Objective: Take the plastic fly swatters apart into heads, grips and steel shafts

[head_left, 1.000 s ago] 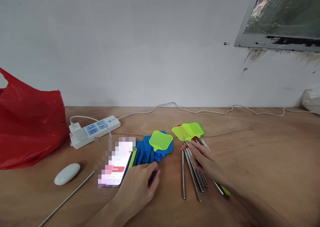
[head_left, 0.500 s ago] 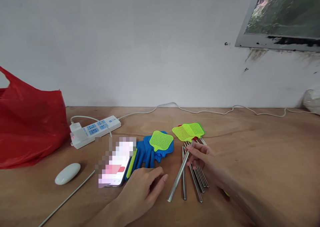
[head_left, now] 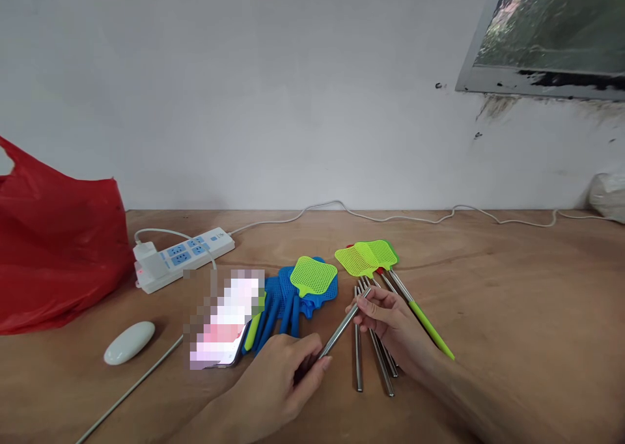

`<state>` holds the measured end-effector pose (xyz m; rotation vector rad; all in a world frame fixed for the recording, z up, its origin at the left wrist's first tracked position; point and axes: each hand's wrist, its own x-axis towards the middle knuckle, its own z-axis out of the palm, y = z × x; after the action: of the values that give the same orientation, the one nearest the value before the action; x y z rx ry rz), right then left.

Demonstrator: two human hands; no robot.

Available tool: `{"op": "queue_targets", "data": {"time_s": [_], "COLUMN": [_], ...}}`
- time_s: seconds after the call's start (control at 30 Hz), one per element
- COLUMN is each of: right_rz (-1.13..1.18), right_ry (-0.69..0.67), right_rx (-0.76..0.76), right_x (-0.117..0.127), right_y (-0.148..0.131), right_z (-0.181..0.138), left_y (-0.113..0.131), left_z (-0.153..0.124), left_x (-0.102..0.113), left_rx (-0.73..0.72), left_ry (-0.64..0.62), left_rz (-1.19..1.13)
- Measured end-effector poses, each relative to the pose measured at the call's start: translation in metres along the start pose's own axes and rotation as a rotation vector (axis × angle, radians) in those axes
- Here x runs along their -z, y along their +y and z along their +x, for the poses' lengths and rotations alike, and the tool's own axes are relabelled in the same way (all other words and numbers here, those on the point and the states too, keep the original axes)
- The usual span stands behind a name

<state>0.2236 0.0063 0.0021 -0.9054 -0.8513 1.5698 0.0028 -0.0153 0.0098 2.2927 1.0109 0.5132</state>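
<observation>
A slim metal rod (head_left: 338,333) slants between my two hands. My left hand (head_left: 280,379) is closed around its lower end, which its fingers hide. My right hand (head_left: 390,323) pinches the upper end between thumb and fingers. Several loose metal rods (head_left: 358,359) lie on the table under and beside my right hand. Beyond it are fly swatters with yellow-green mesh heads (head_left: 359,259); one has a metal shaft and a green handle (head_left: 432,330). To the left, blue swatter heads and handles (head_left: 293,314) lie in a pile, a yellow-green swatter head (head_left: 314,277) on top.
A lit phone (head_left: 228,320), partly blurred, lies left of the blue pile. Farther left are a white power strip (head_left: 188,256), a white mouse-shaped object (head_left: 129,343) and a red plastic bag (head_left: 58,242). A thin cable (head_left: 390,219) runs along the wall.
My right hand has brought the rod down and left, and its lower end now sits in my left hand's fingers. The green handle on the right has come into fuller view.
</observation>
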Motion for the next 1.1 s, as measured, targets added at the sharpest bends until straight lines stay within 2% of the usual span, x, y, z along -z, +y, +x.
{"op": "queue_targets", "data": {"time_s": [0.47,0.6,0.73,0.83,0.97,1.1], "right_rz": [-0.087,-0.204,-0.337,-0.363,-0.376,-0.336], "right_ry": [0.005,-0.087,-0.194,-0.192,-0.173,-0.239], "right_rx": [0.067,0.075,0.005,-0.056,-0.119,-0.122], "right_x": [-0.001,0.004,0.006,0.004,0.005,0.009], "right_y": [0.0,0.002,0.004,0.004,0.007,0.015], "right_z": [0.002,0.003,0.0,-0.003,-0.003,-0.002], "left_y": [0.001,0.0,0.0,0.001,0.003,0.005], "left_z": [-0.001,-0.003,-0.004,-0.002,-0.002,-0.004], "left_x": [0.009,0.009,0.008,0.009,0.01,0.008], "left_rx": [-0.097,-0.089,-0.053,-0.046,-0.079,-0.09], "left_ry": [0.004,-0.038,-0.088,-0.101,-0.053,-0.071], "left_rz": [0.01,0.014,-0.009,-0.043,-0.072,-0.109]}}
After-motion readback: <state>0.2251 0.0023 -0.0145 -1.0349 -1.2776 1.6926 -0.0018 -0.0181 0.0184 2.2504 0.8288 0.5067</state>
